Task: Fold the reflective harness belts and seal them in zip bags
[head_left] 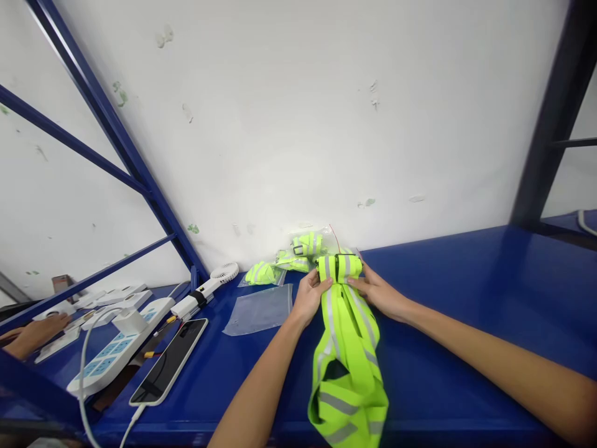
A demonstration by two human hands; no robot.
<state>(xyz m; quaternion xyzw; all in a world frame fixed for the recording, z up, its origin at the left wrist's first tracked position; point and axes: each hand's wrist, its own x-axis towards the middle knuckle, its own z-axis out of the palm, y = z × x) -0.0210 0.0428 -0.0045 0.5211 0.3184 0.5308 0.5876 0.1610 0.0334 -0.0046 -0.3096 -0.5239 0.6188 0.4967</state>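
Between both hands is a neon-yellow reflective strap harness (347,348) with silver stripes. Its far end is folded or rolled into a short bundle, and the loose straps trail toward me over the front edge of the blue table. My left hand (311,292) grips the bundle's left side. On the right side, my right hand (375,291) holds it with the thumb on top. Just left of my left hand lies a flat clear plastic bag (259,309). Behind the bundle, against the wall, are several bagged yellow reflective straps (291,258).
On the blue table (448,323), a charging phone (170,361), a white power strip (121,348) and a small white handheld fan (205,292) sit at left. Beyond the blue frame post (135,149), another person's hand (40,333) is near white boxes. A white wall stands behind.
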